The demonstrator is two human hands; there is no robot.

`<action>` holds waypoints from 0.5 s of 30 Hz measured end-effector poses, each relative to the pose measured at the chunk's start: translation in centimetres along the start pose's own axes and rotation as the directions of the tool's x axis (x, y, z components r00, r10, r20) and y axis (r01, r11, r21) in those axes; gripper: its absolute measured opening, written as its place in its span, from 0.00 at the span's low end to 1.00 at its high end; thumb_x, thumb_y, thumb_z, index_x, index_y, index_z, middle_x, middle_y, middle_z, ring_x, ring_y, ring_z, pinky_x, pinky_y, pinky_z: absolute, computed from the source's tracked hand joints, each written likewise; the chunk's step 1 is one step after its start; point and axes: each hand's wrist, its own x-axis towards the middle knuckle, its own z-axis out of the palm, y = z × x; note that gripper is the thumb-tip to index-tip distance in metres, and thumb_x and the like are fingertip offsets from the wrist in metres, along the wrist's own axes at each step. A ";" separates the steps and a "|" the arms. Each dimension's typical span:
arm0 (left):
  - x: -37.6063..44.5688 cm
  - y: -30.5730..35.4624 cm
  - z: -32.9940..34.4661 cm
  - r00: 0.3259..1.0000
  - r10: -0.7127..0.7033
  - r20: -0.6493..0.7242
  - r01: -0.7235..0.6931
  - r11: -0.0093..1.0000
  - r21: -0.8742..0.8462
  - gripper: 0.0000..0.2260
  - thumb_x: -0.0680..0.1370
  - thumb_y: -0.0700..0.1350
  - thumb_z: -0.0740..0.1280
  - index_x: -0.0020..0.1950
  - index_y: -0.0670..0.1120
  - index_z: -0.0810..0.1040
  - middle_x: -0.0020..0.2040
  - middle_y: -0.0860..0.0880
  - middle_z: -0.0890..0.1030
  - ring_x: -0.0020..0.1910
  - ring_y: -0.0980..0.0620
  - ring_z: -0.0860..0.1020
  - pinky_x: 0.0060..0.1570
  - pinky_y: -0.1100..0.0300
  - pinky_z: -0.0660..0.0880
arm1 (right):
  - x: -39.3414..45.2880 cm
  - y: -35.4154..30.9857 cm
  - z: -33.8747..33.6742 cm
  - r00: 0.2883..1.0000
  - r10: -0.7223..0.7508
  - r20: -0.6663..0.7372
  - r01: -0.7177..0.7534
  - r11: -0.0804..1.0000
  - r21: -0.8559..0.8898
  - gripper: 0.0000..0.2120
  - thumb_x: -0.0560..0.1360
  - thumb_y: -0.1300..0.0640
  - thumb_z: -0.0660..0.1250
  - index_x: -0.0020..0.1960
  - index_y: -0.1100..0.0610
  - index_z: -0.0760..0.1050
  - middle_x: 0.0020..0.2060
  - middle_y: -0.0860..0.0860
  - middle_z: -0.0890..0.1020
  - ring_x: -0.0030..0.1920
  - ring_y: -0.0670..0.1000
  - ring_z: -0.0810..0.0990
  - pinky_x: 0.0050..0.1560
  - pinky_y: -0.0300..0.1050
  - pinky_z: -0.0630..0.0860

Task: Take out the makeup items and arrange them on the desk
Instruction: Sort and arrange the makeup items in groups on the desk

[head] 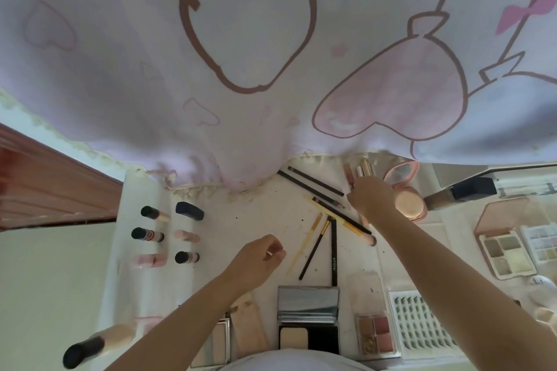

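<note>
We log a white cloth-covered desk [259, 214] under a hanging pink-printed fabric sheet [241, 39]. Open pink round powder compact [408, 190] at the far right; open black rectangular powder compact [309, 322] at the near edge. Scattered thin black and gold brushes and pencils [324, 232] at centre. Our right hand [372, 194] curls over small tubes beside the round compact; grip unclear. Our left hand [259, 256] hovers loosely curled, holding nothing.

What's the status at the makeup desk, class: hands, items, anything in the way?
Right hand reaching among the slim tubes beside the pink compact; grip unclear. Left hand loosely curled, holding nothing visible. Brushes and pencils lie crossed between both hands.
</note>
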 end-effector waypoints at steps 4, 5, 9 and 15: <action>0.2 0.3 0.0 1.000 0.010 0.008 -0.010 1.000 -0.014 0.10 0.80 0.46 0.57 0.56 0.43 0.72 0.53 0.50 0.76 0.47 0.57 0.71 0.46 0.68 0.65 | -1.3 1.4 0.6 0.997 0.014 -0.082 0.008 0.968 0.251 0.12 0.77 0.57 0.58 0.53 0.62 0.76 0.47 0.56 0.81 0.48 0.54 0.78 0.49 0.44 0.73; 0.2 0.4 0.0 1.000 0.011 0.007 -0.010 1.000 -0.020 0.10 0.80 0.46 0.57 0.56 0.43 0.72 0.53 0.50 0.76 0.47 0.57 0.71 0.47 0.68 0.66 | -2.0 1.7 0.8 0.994 0.011 -0.113 0.032 0.930 0.365 0.11 0.77 0.59 0.59 0.54 0.62 0.76 0.49 0.57 0.81 0.50 0.55 0.79 0.52 0.43 0.72; 0.1 0.8 0.0 1.000 0.010 0.012 -0.010 0.999 -0.036 0.10 0.80 0.46 0.57 0.57 0.43 0.72 0.50 0.51 0.75 0.47 0.57 0.72 0.48 0.67 0.66 | -5.1 2.2 0.7 1.000 0.014 -0.017 0.005 0.593 0.805 0.11 0.74 0.62 0.65 0.55 0.62 0.77 0.47 0.53 0.82 0.41 0.49 0.81 0.50 0.50 0.76; -0.9 1.3 -0.2 1.000 0.017 -0.015 -0.018 0.999 -0.043 0.09 0.79 0.46 0.58 0.55 0.44 0.73 0.48 0.52 0.74 0.49 0.55 0.73 0.48 0.66 0.66 | -8.0 2.0 1.8 0.999 -0.017 0.047 -0.037 0.377 0.925 0.09 0.73 0.64 0.65 0.52 0.64 0.78 0.38 0.52 0.81 0.33 0.40 0.78 0.28 0.25 0.72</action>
